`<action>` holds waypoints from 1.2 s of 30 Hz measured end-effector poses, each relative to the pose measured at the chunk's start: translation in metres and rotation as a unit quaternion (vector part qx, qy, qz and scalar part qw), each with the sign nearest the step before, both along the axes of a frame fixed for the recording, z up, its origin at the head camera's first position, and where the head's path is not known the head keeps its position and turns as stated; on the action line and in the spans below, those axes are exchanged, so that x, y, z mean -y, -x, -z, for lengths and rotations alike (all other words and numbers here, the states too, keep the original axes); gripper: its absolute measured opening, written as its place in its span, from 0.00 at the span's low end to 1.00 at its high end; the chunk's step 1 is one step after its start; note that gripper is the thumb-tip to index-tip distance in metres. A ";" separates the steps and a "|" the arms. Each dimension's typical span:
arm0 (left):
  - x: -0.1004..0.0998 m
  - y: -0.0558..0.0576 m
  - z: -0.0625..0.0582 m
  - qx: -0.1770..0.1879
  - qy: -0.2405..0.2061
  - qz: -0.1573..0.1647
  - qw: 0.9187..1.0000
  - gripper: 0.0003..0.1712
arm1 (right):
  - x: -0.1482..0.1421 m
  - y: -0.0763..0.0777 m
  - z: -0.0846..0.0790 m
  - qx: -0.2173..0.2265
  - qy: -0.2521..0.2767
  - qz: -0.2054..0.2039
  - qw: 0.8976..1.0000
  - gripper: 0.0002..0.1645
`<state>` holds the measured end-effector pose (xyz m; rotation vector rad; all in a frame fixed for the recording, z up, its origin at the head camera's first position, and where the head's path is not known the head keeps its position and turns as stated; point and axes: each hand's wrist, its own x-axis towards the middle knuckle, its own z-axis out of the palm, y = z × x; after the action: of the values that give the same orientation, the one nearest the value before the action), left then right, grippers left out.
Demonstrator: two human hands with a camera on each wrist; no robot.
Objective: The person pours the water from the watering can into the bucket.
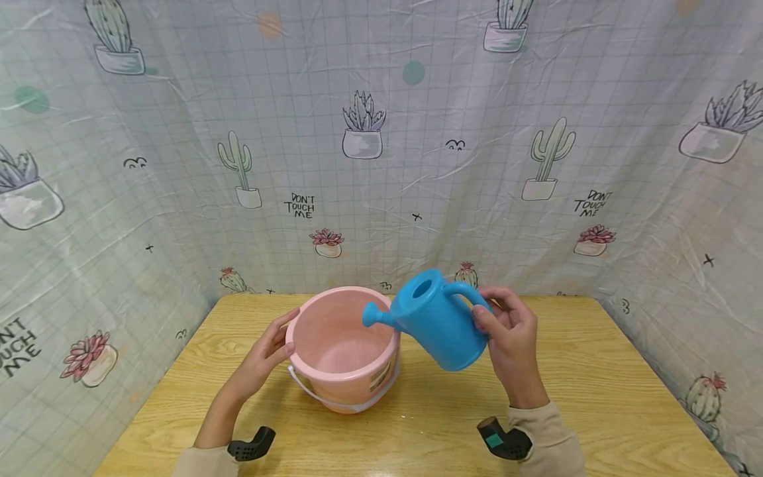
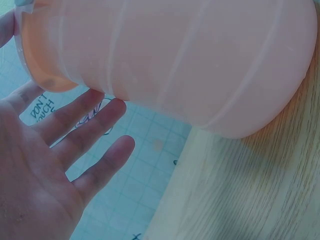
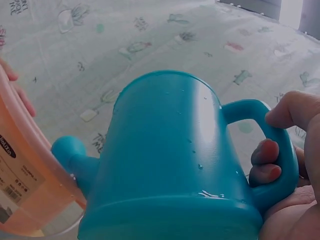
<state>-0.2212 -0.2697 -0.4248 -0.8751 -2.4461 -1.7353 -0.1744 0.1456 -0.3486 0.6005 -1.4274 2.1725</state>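
Observation:
A pink bucket (image 1: 346, 371) with a white bail handle stands upright on the table. My left hand (image 1: 265, 351) rests against its left side, thumb and index fingertip at the rim; in the left wrist view the fingers (image 2: 100, 120) are spread and fairly straight along the outer wall. My right hand (image 1: 512, 334) grips the handle of a blue watering can (image 1: 441, 324), with fingers curled through the loop. The can is held up and tilted toward the bucket, its spout (image 1: 378, 316) reaching over the right rim. Droplets cling to the can's body (image 3: 170, 150) in the right wrist view.
The wooden table (image 1: 596, 384) stretches to both sides of the bucket. A cactus-print curtain (image 1: 417, 165) closes off the back and sides. Small pale specks lie on the table just right of the bucket. Each wrist wears a black device.

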 end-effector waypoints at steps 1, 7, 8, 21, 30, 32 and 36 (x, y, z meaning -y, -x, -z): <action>0.000 0.000 0.000 0.000 -0.001 0.001 1.000 0.34 | 0.000 0.000 0.000 -0.003 -0.001 -0.002 1.000 0.14; 0.000 0.000 0.000 0.002 -0.004 0.002 1.000 0.34 | -0.001 0.001 0.000 0.005 -0.029 0.020 0.999 0.12; 0.000 0.000 0.000 0.002 -0.004 0.002 1.000 0.34 | -0.001 0.000 0.000 0.011 -0.037 0.029 0.999 0.11; 0.000 0.000 0.000 0.003 0.000 0.000 1.000 0.34 | 0.003 -0.001 -0.004 0.070 -0.048 0.098 0.992 0.12; 0.000 0.000 0.000 0.001 -0.002 -0.001 1.000 0.34 | 0.005 -0.004 -0.004 0.052 -0.049 0.113 0.991 0.12; 0.000 0.000 0.000 0.001 -0.001 -0.002 1.000 0.34 | 0.005 -0.004 -0.004 0.049 -0.050 0.115 0.991 0.12; 0.000 0.000 0.000 0.003 0.001 -0.003 1.000 0.34 | 0.006 -0.004 -0.004 0.045 -0.047 0.117 0.991 0.12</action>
<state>-0.2213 -0.2693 -0.4248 -0.8616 -2.4514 -1.7378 -0.1704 0.1398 -0.3445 0.3505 -1.5699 1.9788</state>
